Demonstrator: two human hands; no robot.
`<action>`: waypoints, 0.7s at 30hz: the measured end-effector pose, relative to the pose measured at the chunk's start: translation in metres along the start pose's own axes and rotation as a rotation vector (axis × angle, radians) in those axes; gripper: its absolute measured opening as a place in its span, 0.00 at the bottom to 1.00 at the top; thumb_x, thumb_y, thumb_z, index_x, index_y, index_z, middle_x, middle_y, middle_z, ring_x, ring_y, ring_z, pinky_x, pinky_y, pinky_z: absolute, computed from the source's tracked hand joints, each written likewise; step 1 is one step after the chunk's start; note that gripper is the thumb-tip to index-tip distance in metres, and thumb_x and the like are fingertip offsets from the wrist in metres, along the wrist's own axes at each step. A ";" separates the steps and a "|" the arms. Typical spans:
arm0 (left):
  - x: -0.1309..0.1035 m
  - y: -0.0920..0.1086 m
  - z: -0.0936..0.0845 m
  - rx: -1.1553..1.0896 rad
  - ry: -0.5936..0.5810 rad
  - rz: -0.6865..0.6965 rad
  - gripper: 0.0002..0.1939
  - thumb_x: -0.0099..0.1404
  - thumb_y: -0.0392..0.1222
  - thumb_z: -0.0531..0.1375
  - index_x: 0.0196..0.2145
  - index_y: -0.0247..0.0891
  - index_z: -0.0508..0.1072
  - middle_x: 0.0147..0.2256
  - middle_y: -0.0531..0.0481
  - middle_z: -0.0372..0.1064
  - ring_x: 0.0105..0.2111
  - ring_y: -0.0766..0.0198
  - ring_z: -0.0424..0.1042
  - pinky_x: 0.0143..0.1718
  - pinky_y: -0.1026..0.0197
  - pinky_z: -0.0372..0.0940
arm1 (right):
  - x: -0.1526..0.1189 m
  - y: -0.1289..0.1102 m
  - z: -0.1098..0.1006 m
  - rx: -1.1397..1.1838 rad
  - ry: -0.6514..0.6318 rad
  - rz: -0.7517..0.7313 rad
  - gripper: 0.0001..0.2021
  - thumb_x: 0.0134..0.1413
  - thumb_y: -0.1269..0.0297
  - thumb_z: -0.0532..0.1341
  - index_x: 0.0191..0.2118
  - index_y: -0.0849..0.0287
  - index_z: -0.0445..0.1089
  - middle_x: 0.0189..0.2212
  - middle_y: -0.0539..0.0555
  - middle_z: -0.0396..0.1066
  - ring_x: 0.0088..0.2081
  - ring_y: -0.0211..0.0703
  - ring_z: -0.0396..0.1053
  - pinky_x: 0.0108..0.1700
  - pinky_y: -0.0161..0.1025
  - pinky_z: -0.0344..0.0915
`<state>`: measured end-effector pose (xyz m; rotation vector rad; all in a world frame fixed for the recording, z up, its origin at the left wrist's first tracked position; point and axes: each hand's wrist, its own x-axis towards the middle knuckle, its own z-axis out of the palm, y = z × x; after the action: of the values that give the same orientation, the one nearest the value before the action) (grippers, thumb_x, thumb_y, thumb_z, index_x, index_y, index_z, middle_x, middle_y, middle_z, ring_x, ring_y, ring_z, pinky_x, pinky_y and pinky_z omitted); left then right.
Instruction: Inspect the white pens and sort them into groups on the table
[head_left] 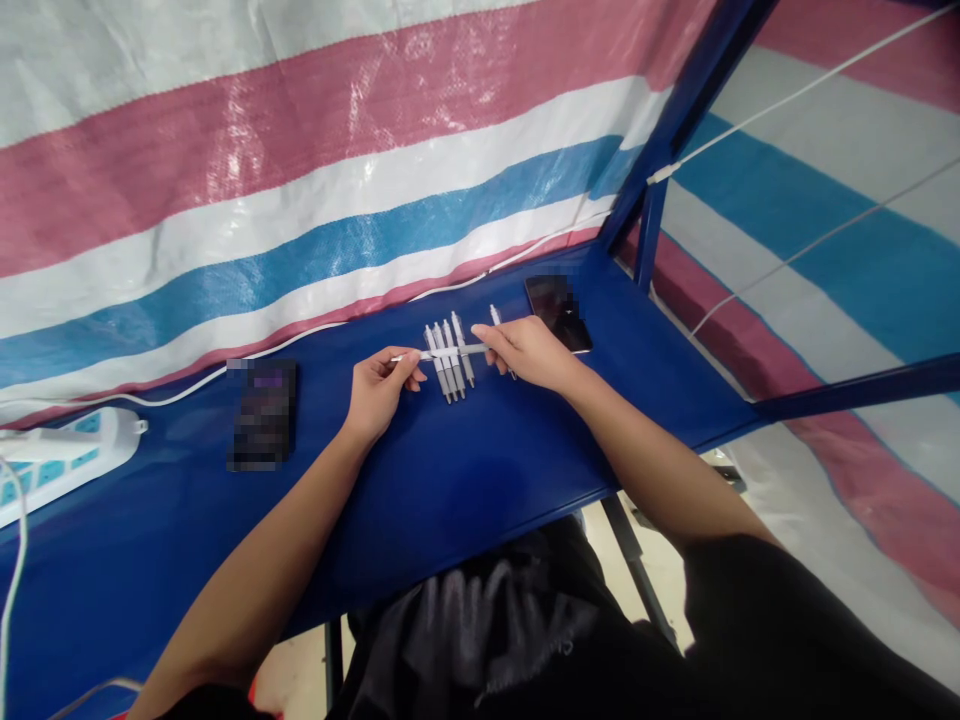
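Note:
One white and grey pen (448, 352) is held level between my two hands, above the blue table. My left hand (380, 388) pinches its left end, and my right hand (523, 350) grips its right end with thumb and fingers. Beneath the held pen, several similar pens (454, 382) lie side by side, pointing away from me. Another pen (495, 314) lies apart from that row, partly hidden under my right hand.
A dark phone (559, 312) lies right of the pens, and a dark blurred object (264, 415) lies to the left. A white power strip (94, 455) with cables is at far left. Striped sheeting (337, 150) and a blue frame post (651, 225) border the table (465, 490).

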<state>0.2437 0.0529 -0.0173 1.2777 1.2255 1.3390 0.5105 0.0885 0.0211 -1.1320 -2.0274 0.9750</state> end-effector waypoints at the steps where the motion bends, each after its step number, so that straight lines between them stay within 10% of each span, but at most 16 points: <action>1: 0.000 0.000 0.000 0.000 0.001 -0.002 0.21 0.61 0.60 0.77 0.35 0.37 0.84 0.25 0.49 0.78 0.21 0.67 0.71 0.26 0.63 0.67 | 0.000 0.000 0.000 -0.007 0.012 -0.002 0.27 0.75 0.38 0.58 0.34 0.57 0.74 0.25 0.51 0.74 0.28 0.40 0.69 0.38 0.40 0.64; 16: 0.000 -0.001 0.000 -0.006 0.012 -0.017 0.21 0.63 0.60 0.76 0.35 0.37 0.84 0.25 0.50 0.77 0.21 0.69 0.70 0.25 0.64 0.65 | -0.004 -0.005 0.010 -0.198 -0.071 0.001 0.17 0.81 0.53 0.53 0.42 0.57 0.72 0.30 0.52 0.74 0.31 0.43 0.69 0.40 0.40 0.60; 21: 0.001 -0.003 0.000 0.009 0.040 -0.004 0.22 0.63 0.62 0.75 0.35 0.38 0.83 0.25 0.50 0.77 0.21 0.68 0.70 0.25 0.64 0.66 | -0.002 0.003 0.013 -0.209 -0.099 -0.133 0.10 0.73 0.55 0.66 0.48 0.56 0.72 0.38 0.53 0.78 0.35 0.45 0.70 0.40 0.40 0.59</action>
<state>0.2432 0.0540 -0.0207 1.2592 1.2618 1.3633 0.5021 0.0834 0.0112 -1.0554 -2.2952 0.7807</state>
